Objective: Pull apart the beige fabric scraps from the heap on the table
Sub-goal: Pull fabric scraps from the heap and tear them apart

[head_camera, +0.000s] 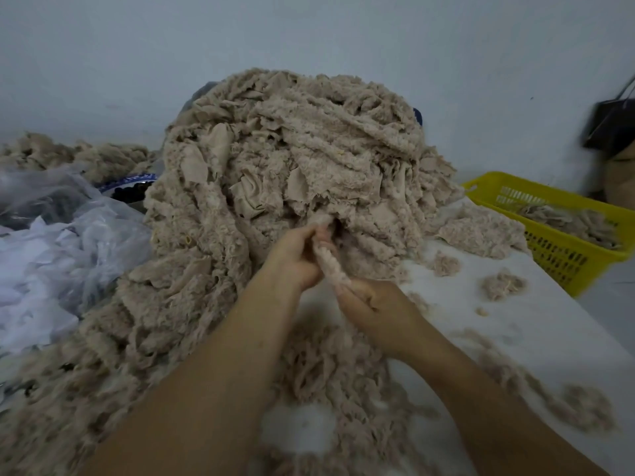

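Note:
A tall heap of beige fabric scraps (292, 159) fills the middle of the white table (549, 324). From its lower front runs a twisted beige strip (328, 259), stretched taut between both hands. My left hand (292, 255) grips the strip's upper end right against the heap. A little nearer, my right hand (371, 304) grips the lower end. Loose pulled scraps (330, 379) lie below my wrists.
A yellow plastic basket (549, 235) holding some beige scraps stands at the right table edge. Clear plastic bags with white scraps (51, 242) lie on the left. Small tufts (501, 285) dot the table. A dark bag (611, 121) hangs at the far right wall.

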Motion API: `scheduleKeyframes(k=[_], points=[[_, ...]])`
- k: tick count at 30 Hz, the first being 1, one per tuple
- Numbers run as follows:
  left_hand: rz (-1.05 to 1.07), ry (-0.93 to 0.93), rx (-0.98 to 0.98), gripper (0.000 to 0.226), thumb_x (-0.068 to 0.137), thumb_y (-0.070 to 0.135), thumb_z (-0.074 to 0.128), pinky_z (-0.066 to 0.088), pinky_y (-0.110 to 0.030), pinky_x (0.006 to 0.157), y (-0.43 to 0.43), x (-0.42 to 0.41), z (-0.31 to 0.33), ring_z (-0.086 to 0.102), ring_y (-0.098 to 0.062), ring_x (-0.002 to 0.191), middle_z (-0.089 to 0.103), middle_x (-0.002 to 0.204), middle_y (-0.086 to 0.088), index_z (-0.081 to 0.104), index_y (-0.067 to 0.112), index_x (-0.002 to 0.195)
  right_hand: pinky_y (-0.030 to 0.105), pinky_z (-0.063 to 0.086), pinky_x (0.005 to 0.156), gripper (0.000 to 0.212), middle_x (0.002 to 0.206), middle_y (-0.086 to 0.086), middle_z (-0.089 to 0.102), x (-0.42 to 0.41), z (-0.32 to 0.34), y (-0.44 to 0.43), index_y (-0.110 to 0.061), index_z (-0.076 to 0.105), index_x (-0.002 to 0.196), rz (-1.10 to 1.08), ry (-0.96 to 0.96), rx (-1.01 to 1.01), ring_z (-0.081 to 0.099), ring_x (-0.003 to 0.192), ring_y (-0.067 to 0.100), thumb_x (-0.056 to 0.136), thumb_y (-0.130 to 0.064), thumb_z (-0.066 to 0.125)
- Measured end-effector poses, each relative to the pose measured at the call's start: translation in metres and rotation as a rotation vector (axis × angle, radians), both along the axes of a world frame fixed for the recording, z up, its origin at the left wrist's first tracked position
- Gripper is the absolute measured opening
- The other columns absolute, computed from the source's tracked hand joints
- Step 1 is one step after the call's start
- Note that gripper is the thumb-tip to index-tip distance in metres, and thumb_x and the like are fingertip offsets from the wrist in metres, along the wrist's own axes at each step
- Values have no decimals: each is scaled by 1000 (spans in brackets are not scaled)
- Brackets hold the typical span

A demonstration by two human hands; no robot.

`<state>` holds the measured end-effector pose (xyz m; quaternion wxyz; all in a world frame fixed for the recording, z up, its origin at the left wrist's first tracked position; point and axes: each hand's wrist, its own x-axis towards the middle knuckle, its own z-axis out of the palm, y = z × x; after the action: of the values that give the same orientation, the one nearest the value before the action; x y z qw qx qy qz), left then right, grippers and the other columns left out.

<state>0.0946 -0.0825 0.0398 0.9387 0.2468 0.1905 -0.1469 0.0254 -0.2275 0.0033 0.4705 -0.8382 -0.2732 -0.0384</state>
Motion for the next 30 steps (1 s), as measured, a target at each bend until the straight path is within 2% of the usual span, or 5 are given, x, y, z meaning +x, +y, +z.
scheduleKeyframes(k=[4,9,13,18,30], points=[[102,-17,-57,30,106,18,40,20,-16,35,12,0,-1,27,-6,28,35,42,5,48,11,78,31,38,53,36,61,5,57,8,4,-17,-23,62,67,-212,131,201,47,52,15,100,-34,54],[-154,-202,252,31,96,17,48,14,-16,27,-27,-46,-13,19,-4,32,24,44,9,45,20,66,43,42,64,30,74,17,48,25,1,-27,-11,51,80,-484,370,542,46,65,28,99,-34,51],[-128,-209,162,38,100,25,44,12,-18,32,-24,-58,-23,21,-5,32,28,45,6,51,14,64,30,43,65,23,68,-10,56,23,-9,-15,-25,52,78,-296,323,430,52,62,5,98,-36,52],[41,-260,131,41,104,31,48,56,-24,58,-33,-57,-29,63,-11,62,66,70,-2,75,9,82,4,46,69,45,94,-34,66,15,-11,7,-45,51,110,-106,259,229,62,89,-14,75,-73,55],[192,-10,220,27,104,30,50,54,-30,70,-9,-12,-13,64,-18,89,68,98,-7,63,8,113,15,39,51,43,65,-6,58,12,-6,-3,-21,59,80,-240,48,21,52,53,6,98,-54,38]])
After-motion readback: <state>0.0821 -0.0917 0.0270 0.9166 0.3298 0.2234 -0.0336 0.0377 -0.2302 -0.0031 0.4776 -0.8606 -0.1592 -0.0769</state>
